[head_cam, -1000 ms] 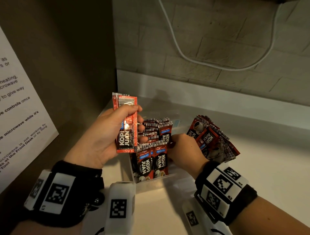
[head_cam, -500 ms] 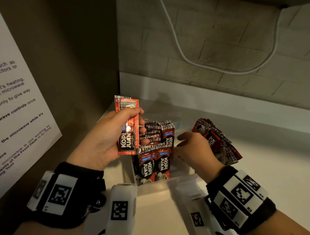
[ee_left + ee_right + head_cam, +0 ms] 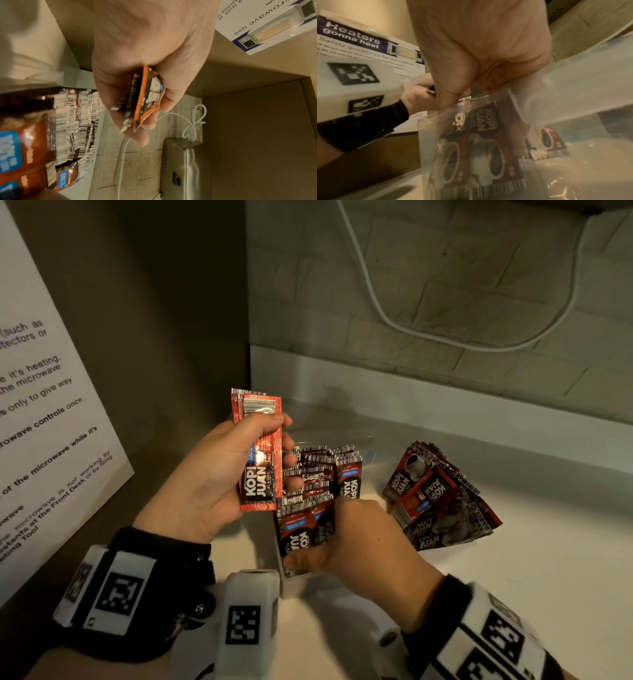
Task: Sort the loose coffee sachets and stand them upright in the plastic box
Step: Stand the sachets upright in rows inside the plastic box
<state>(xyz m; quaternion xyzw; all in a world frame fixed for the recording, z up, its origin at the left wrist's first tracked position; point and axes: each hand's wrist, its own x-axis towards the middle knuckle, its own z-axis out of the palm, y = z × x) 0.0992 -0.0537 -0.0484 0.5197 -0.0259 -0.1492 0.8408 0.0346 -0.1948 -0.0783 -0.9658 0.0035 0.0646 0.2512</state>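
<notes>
The left hand (image 3: 212,481) is pinching a small stack of sachets (image 3: 261,453) upright just left of the plastic box (image 3: 291,578), likely readying them for insertion; the right hand (image 3: 356,539) is curling over the box's standing rows (image 3: 318,474), whether gripping any I cannot tell. Loose sachets (image 3: 442,501) are lying right of the box.

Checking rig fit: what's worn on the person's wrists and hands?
Both hands are bare, no gloves. Each wrist carries a black strap with white blocky camera housings bearing black square fiducial markers. The right wrist band matches: black fabric, white marker plates. No sleeves or cables visible.
</notes>
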